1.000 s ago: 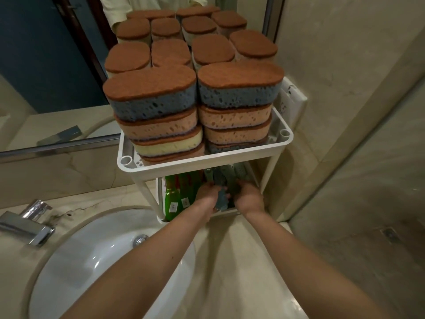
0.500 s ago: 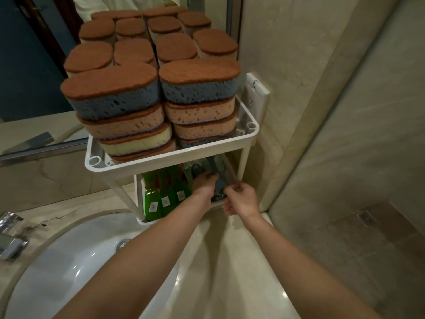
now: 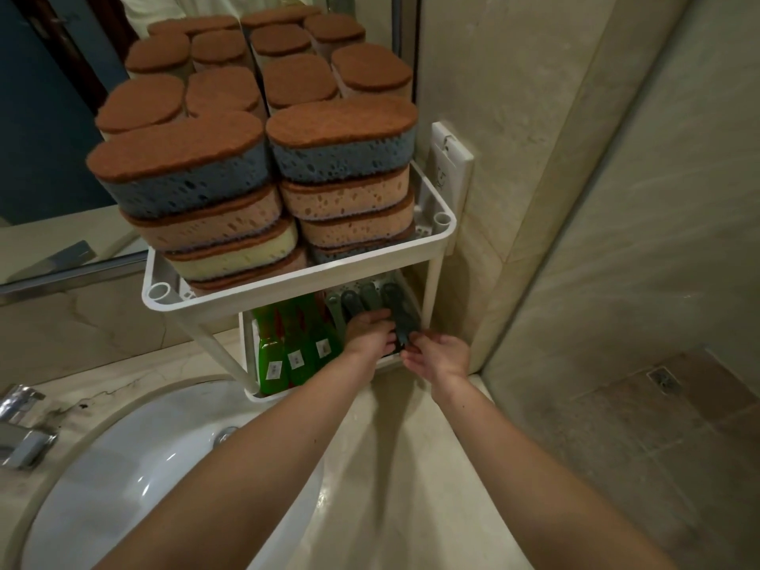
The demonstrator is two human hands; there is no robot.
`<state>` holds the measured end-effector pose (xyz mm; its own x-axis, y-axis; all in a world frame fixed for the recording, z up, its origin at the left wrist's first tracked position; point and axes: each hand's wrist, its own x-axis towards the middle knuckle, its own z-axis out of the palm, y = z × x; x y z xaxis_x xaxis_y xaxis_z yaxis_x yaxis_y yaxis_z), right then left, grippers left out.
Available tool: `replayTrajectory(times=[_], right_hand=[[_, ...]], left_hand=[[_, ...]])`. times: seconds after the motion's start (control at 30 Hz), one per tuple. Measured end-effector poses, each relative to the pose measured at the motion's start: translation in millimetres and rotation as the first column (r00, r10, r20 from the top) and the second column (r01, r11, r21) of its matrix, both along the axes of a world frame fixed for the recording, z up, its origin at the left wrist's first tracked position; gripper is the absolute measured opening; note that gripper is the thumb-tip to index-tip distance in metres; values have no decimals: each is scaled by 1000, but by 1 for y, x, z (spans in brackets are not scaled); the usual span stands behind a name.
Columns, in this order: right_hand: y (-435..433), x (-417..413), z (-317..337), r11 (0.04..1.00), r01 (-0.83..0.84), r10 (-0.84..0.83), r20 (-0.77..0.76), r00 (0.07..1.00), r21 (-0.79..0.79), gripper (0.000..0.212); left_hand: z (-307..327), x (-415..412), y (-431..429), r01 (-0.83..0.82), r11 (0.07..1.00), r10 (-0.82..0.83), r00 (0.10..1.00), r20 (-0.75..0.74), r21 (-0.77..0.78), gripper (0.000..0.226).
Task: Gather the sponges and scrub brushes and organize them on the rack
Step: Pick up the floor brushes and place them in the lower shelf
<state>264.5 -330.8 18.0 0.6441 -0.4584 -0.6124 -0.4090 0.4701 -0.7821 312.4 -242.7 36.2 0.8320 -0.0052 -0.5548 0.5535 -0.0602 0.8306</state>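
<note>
A white two-tier rack (image 3: 296, 283) stands on the marble counter by the wall. Its top shelf carries stacked sponges (image 3: 341, 154) with brown scouring tops over blue, pink and yellow foam. On the lower shelf, green brushes (image 3: 296, 347) lie at the left and grey scrub brushes (image 3: 362, 296) at the right. My left hand (image 3: 368, 333) rests palm down on the grey brushes. My right hand (image 3: 438, 357) is at the shelf's front edge, its fingers curled round the end of one dark grey brush (image 3: 401, 322).
A white basin (image 3: 123, 479) sits at the lower left with a chrome tap (image 3: 20, 425) beside it. A mirror (image 3: 49, 117) behind the rack doubles the sponges. A wall socket (image 3: 450, 158) is right of the rack. Tiled floor with a drain (image 3: 662, 380) lies to the right.
The view has swung so the rack sits further left. My right hand has drawn back a little toward the shelf's front edge; my left hand stays on the grey brushes.
</note>
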Motion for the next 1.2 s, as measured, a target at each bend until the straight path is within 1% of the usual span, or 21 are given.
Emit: replayTrajectory(times=[0.17,0.23,0.37,0.5,0.67,0.77,0.93,1.03,1.2], right_hand=[[3,0,-4,993,109,-109,-5,994,38,12],[2,-1,-2,993,107,-107,-10,994,41,11],[1,-5,4,999,45,-45,-8,999,22,16],[4,-13,7,998,-24,24,1,1000,-60,14],[17,-25,14,982,-126,133,40,990,-141,14],[31,-32,18,957,-220,232,42,972,-189,15],[75,-44,11,845,-467,485,7,874,-262,21],[107,-57,8,772,-563,589,-1,808,-295,15],[163,-86,5,627,-721,753,-7,657,-294,13]], left_hand=[[5,-1,-1,25,999,-27,998,-55,-37,33],[6,-1,-1,21,998,-25,997,-73,-55,33],[5,-4,0,9,997,-16,996,-89,-76,34],[8,-13,5,10,994,-19,997,-79,-105,35],[11,-35,22,-18,998,18,1000,-4,-54,27],[8,-51,41,-77,997,79,996,51,-25,21],[-2,-84,86,-216,975,205,966,156,58,21],[-5,-111,119,-327,944,313,932,180,51,22],[-7,-165,177,-491,870,474,858,197,41,24]])
